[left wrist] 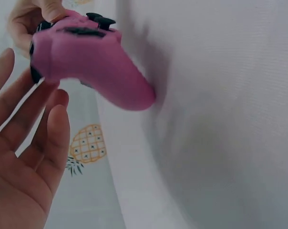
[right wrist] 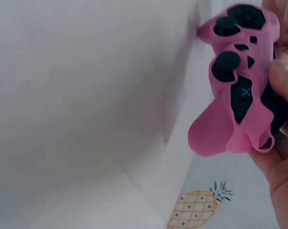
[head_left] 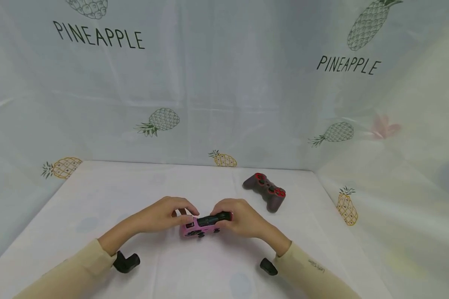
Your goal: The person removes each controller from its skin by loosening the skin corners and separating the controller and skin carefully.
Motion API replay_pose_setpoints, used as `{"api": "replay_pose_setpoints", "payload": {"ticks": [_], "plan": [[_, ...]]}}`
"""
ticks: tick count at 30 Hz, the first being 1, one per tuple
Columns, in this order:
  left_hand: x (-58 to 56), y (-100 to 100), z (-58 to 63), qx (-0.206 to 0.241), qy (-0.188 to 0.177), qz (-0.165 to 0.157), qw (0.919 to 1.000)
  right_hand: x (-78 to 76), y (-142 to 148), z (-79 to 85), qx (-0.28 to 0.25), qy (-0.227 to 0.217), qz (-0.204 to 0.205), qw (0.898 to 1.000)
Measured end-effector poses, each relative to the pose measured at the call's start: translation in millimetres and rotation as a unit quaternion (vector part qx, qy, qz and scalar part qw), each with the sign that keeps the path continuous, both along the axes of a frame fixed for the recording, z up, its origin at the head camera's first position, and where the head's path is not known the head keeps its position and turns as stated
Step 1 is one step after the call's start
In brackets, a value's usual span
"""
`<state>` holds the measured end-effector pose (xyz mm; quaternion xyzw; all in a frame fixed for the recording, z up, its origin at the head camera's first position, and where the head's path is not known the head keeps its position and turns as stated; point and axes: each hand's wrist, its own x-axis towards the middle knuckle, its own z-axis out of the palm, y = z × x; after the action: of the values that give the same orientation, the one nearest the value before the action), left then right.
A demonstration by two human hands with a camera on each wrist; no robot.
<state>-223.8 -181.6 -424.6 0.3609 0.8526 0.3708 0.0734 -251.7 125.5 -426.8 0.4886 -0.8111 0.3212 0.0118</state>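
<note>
A black game controller [head_left: 217, 217] is partly covered by a pink silicone cover [right wrist: 213, 126], held over the table between both hands. Black casing shows along one side in the right wrist view, where the cover sits askew and a small loop of it hangs loose. My right hand [head_left: 243, 218] grips the controller's right end, thumb pressed to it and fingers behind. At the left end is my left hand [head_left: 166, 214]; in the left wrist view its fingers are loosely spread, some reaching to the cover's edge. Contact at those fingertips is partly hidden.
A second controller, dark with red buttons [head_left: 265, 191], lies on the white table [head_left: 116, 191] beyond my right hand. Black wrist devices [head_left: 126, 263] stick out beneath both sleeves. A pineapple-print curtain [head_left: 224, 91] hangs behind the table and along its sides.
</note>
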Motion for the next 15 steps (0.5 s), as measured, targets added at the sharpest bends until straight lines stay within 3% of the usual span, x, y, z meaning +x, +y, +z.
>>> {"api": "replay_pose_setpoints", "payload": {"ticks": [6,11,15], "plan": [[-6.1,3.7,4.1,0.003,-0.020,-0.039,0.9990,-4.7,2.5,12.1,0.026,0.036,0.061,0.997],[-14.2,10.7,5.2,-0.008,-0.059,-0.073,0.9955,-6.7,3.7,16.7,0.045,0.030,0.070,0.996],[-17.8,15.8,4.5,-0.016,-0.066,-0.088,0.9939,-9.8,7.9,15.7,0.055,0.031,0.074,0.995]]}}
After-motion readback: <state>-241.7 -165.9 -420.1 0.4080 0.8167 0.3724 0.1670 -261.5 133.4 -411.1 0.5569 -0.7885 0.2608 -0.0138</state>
